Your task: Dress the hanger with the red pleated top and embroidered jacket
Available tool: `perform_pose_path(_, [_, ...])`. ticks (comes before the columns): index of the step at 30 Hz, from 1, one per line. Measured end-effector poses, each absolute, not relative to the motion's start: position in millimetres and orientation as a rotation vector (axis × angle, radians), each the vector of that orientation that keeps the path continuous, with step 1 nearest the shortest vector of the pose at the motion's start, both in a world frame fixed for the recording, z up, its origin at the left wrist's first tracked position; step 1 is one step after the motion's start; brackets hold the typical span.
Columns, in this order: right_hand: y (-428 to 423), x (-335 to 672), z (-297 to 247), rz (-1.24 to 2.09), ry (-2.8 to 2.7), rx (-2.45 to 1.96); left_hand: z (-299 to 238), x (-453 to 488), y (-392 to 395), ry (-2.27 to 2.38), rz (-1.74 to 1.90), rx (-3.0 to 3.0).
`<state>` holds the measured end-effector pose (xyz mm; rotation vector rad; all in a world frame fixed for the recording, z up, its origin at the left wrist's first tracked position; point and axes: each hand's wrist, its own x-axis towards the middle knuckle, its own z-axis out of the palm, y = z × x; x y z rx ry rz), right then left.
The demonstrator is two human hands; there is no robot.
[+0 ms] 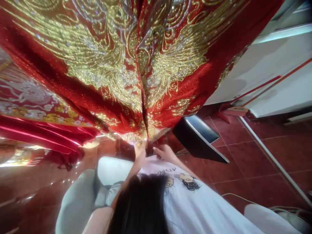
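Working at lower hem [134, 137] of red fabric garment with gold embroidery [97, 61], hanging ahead: best keep front opening [143, 109] straight, tension light; left hand [140, 151] at hem, grip unclear; right hand [163, 151] loosely curled close beside, cannot tell if holding anything; glossy red-brown tile floor [235, 182], white wall [278, 73] to right
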<state>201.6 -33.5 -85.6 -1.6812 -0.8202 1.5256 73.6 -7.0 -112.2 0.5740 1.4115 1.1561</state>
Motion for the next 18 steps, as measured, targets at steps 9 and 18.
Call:
perform_pose_path(9, [-0.2, 173.9, -53.2, 1.392, -0.873, -1.642, -113.3, 75.4, -0.4, 1.393, 1.141, 0.714])
perform_pose_path(18, [16.9, 181.3, -47.0, 1.358, -0.869, -1.669, -114.9, 73.5, 4.1, 1.369, 1.208, 0.543])
